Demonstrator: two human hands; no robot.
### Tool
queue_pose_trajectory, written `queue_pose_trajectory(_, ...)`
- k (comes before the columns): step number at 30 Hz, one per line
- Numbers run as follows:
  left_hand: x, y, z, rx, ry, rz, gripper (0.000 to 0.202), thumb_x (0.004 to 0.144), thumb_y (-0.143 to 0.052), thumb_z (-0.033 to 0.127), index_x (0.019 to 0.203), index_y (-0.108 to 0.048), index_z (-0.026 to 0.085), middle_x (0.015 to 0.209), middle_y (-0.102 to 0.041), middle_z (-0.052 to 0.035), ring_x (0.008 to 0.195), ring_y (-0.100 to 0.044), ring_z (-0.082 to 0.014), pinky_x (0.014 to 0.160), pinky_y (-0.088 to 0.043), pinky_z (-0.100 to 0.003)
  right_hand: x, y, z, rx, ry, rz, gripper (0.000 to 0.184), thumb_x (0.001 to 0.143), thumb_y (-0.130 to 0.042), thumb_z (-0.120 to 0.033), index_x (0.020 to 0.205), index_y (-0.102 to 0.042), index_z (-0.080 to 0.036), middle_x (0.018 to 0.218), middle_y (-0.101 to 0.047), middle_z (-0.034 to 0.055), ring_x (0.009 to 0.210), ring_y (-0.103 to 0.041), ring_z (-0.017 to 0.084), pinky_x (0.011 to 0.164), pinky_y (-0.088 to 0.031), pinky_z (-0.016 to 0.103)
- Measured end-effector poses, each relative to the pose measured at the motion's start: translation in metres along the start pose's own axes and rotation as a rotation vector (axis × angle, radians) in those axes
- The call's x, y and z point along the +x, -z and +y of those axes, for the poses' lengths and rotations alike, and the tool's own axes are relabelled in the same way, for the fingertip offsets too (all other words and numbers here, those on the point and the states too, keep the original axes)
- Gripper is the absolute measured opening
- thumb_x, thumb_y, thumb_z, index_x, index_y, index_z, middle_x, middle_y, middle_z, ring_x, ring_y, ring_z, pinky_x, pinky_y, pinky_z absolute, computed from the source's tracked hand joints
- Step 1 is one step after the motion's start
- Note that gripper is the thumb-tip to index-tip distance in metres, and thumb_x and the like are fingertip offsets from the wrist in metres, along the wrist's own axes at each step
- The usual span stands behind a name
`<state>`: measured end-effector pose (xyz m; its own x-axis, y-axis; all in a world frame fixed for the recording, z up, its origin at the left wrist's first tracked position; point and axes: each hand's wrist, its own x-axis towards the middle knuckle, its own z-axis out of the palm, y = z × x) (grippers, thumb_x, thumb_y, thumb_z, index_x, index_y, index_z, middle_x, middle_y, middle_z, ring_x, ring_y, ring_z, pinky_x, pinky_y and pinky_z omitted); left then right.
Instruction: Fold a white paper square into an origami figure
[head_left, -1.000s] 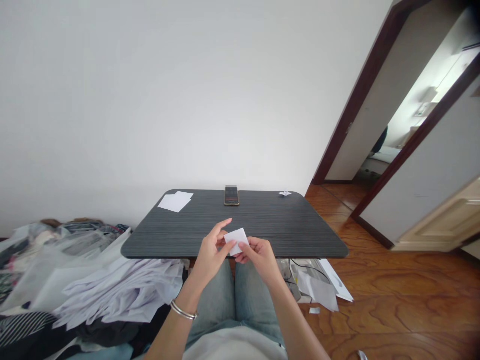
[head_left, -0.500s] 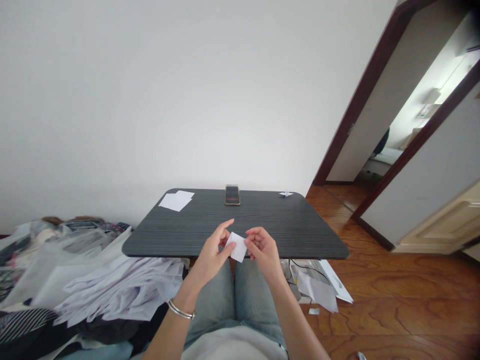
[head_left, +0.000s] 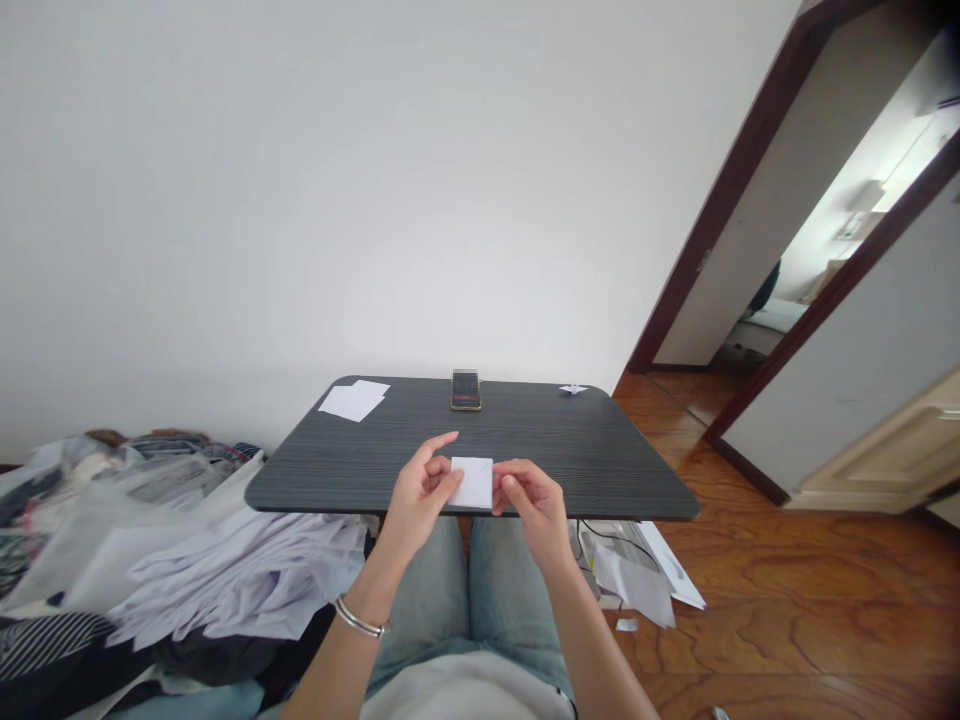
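Observation:
A small white folded paper (head_left: 473, 482) is held over the near edge of the dark table (head_left: 585, 460). My left hand (head_left: 417, 497) pinches its left side, index finger raised. My right hand (head_left: 529, 500) pinches its right edge between thumb and fingers. A silver bangle (head_left: 360, 620) circles my left wrist. My knees in light jeans show below the hands.
Loose white sheets (head_left: 352, 400) lie at the table's far left, a phone (head_left: 465, 389) stands at the far middle, a small folded paper figure (head_left: 574, 388) at the far right. Crumpled papers and clothes (head_left: 187, 570) pile on the left. Papers (head_left: 637, 570) lie on the wooden floor; an open doorway is right.
The paper has been turned from tilted to level and square. My right hand let go briefly, then took hold of its right edge again. Both hands rose slightly toward the table edge.

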<state>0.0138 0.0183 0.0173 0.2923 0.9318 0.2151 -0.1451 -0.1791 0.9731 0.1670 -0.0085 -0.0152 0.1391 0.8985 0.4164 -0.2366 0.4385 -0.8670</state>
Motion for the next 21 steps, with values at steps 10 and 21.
queue_pose_trajectory(10, 0.000, 0.004, 0.005, 0.072, 0.010, -0.218, 0.047, 0.081, -0.058, 0.031, 0.124, -0.048, 0.015, 0.064, -0.042, 0.0061, 0.055, -0.041, -0.0075, 0.051, -0.030, -0.019, 0.003, 0.020, -0.012, -0.095, -0.059, -0.320, 0.012, 0.077, -0.068, -0.032, 0.083, -0.071, -0.022, 0.077, -0.061, 0.0027, 0.060, -0.058, 0.013, 0.051, -0.050, 0.023)
queue_pose_trajectory(21, -0.002, 0.002, 0.000, -0.014, -0.114, -0.125, 0.040, 0.077, -0.066, 0.036, 0.112, -0.061, 0.017, 0.107, -0.061, -0.0104, 0.078, -0.059, -0.0159, 0.068, -0.047, -0.027, 0.002, 0.019, -0.008, -0.069, -0.025, -0.210, 0.007, 0.068, -0.075, -0.026, 0.072, -0.073, -0.021, 0.062, -0.067, 0.0011, 0.056, -0.059, 0.014, 0.054, -0.049, 0.025)
